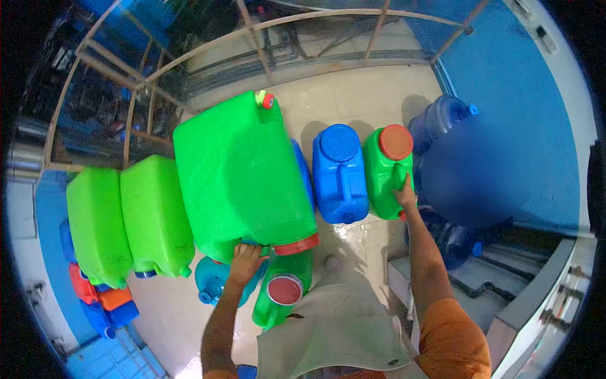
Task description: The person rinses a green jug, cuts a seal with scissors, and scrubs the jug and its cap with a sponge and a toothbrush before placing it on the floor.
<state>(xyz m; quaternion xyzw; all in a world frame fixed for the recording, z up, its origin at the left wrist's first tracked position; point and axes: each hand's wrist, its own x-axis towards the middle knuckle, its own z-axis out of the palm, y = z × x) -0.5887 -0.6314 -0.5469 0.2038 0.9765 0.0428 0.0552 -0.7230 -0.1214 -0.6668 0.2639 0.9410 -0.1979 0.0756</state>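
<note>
My left hand (248, 259) is closed around the handle of a large green plastic jug (240, 164). That jug lies on its side, its red cap toward me and a small red-and-yellow spigot at its far corner. My right hand (406, 194) is wrapped on the handle of a smaller green jug (380, 174) with an orange-red lid. Between the two stands a blue jug (341, 196) with a blue lid. Under the large jug's near end, another green jug (278, 306) with a dark red lid and a teal round bottle (208, 275) are partly hidden.
Two lime-green jugs (154, 215) rest at the left, with red, orange and blue containers (110, 309) below them. Clear blue water bottles (435, 117) line the right wall. A metal-framed glass partition (265, 25) runs behind. At lower right is a ledge (505, 322) with pipes.
</note>
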